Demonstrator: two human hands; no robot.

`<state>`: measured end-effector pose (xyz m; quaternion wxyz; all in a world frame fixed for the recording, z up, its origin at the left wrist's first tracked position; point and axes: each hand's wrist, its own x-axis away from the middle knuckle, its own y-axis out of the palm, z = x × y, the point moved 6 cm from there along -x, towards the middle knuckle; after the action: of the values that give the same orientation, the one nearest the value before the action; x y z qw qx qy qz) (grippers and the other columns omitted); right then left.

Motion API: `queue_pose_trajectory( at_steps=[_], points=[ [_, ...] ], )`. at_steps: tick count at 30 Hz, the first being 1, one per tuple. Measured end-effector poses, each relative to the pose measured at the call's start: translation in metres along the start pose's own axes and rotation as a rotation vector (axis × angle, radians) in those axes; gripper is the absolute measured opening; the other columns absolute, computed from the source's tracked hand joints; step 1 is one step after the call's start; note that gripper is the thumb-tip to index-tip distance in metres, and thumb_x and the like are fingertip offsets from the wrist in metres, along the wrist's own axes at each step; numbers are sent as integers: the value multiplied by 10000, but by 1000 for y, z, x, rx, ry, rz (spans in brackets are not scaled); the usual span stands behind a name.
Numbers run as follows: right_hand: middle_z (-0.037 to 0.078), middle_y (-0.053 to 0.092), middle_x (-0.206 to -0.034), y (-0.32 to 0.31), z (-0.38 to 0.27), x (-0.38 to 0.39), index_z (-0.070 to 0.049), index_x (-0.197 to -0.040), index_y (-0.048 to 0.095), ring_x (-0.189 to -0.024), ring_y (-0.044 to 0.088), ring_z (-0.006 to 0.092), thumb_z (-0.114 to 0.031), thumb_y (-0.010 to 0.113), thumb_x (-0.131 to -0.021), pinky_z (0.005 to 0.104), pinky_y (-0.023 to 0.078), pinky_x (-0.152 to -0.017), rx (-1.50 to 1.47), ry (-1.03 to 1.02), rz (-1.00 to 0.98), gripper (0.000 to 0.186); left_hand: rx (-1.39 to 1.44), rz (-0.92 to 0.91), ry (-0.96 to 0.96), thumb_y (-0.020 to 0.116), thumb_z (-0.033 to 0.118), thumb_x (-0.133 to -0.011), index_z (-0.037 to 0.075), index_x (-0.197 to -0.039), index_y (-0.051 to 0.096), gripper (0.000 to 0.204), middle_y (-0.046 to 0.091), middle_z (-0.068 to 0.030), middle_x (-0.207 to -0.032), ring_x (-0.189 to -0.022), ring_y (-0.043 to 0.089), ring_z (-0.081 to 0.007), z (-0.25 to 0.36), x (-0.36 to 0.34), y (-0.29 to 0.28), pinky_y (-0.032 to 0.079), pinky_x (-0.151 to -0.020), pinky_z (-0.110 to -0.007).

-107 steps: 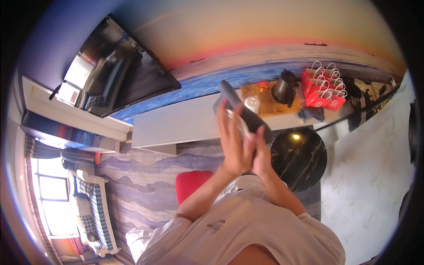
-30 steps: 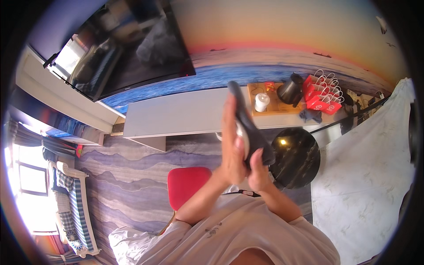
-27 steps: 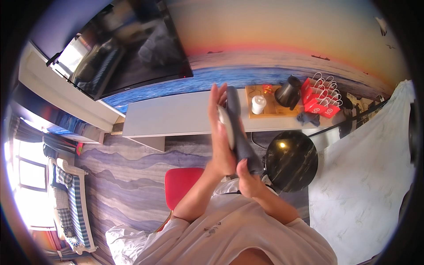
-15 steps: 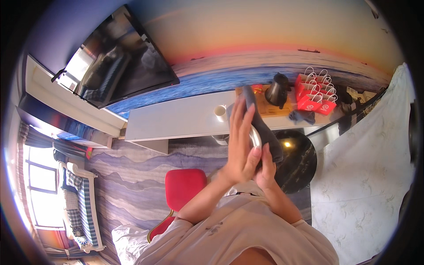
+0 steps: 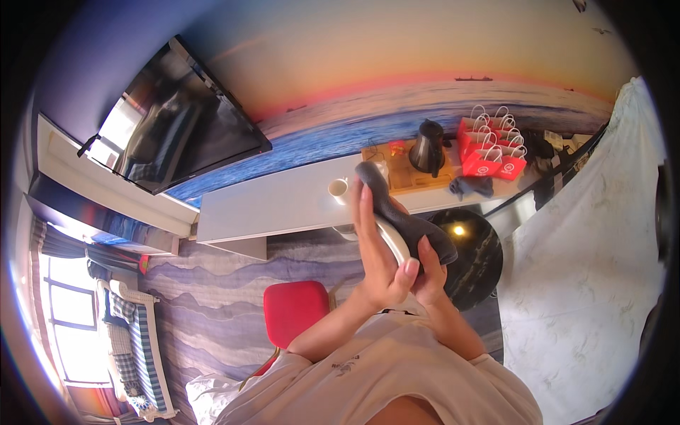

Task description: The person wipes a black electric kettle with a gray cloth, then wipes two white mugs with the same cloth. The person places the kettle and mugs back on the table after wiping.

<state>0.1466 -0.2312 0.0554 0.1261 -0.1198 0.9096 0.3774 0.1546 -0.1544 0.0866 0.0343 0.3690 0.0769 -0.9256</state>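
My left hand (image 5: pixel 380 269) and my right hand (image 5: pixel 430 282) are close together in front of my body, gripping a white, curved-rimmed object (image 5: pixel 393 242), apparently a dish seen nearly edge-on, wrapped on its far side by a dark grey cloth (image 5: pixel 402 216). My left fingers lie along the object; my right thumb presses on the cloth near its lower end. Beyond the hands, a white mug (image 5: pixel 338 191) stands on the pale counter (image 5: pixel 269 202), left of a wooden tray (image 5: pixel 404 180) that is partly hidden by the cloth.
A black kettle (image 5: pixel 428 152), red paper bags (image 5: pixel 489 152) and another grey cloth (image 5: pixel 470 185) sit at the counter's right. Below are a round black marble table (image 5: pixel 471 258) and red chair (image 5: pixel 294 308). A white-sheeted surface (image 5: pixel 581 297) is right, a sofa (image 5: pixel 138 340) left.
Both hands still hold the cloth and white object, shifting and tilting them repeatedly; the cloth's upper end now leans further left. The view has swung slightly, and the white mug shows left of my hands.
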Motion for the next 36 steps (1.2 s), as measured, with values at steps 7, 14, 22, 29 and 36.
queue_pose_trajectory(
  at_steps=[7, 14, 22, 29, 36],
  points=[
    [198, 377, -1436, 43, 4, -20, 51, -1299, 494, -1385, 246, 365, -248, 473, -936, 443, 192, -1107, 581, -314, -68, 471, 863, 199, -773, 263, 496, -951, 49, -1305, 453, 601, 510, -81, -1281, -1156, 501, -200, -40, -5, -34, 371, -1005, -347],
    [207, 486, -1344, 71, 33, -43, 46, -1236, 557, -1320, 363, 382, -109, 504, -895, 451, 264, -1078, 857, -490, -139, 378, 1368, -17, -752, 291, 501, -945, 125, -1336, 436, 561, 457, -49, -1343, -1226, 442, -208, -52, -15, -79, 342, -1032, -378],
    [173, 521, -1319, 86, 94, -58, 84, -1279, 485, -1237, 471, 225, -125, 413, -974, 331, 327, -1041, 514, -175, 12, 376, 884, -39, -677, 374, 516, -904, 151, -1444, 167, 684, 362, -67, -1391, -1297, 342, -220, -75, 15, -125, 232, -1086, -380],
    [84, 557, -1277, 98, 144, -46, 22, -1308, 488, -1115, 515, 116, -199, 395, -1009, 280, 385, -981, 352, -62, 263, 383, 847, -61, -638, 504, 417, -798, 130, -1499, -19, 921, 255, -111, -1451, -1330, 283, -239, -84, 17, -166, 206, -1091, -364],
    [6, 598, -994, 116, 177, -18, 4, -1155, 587, -922, 499, 62, -187, 517, -960, 217, 400, -847, 337, -34, 318, 282, 660, 24, -388, 489, 453, -789, 60, -1483, 96, 890, 237, -137, -1482, -1355, 263, -260, -85, -15, -201, 192, -1102, -371]
  ],
)
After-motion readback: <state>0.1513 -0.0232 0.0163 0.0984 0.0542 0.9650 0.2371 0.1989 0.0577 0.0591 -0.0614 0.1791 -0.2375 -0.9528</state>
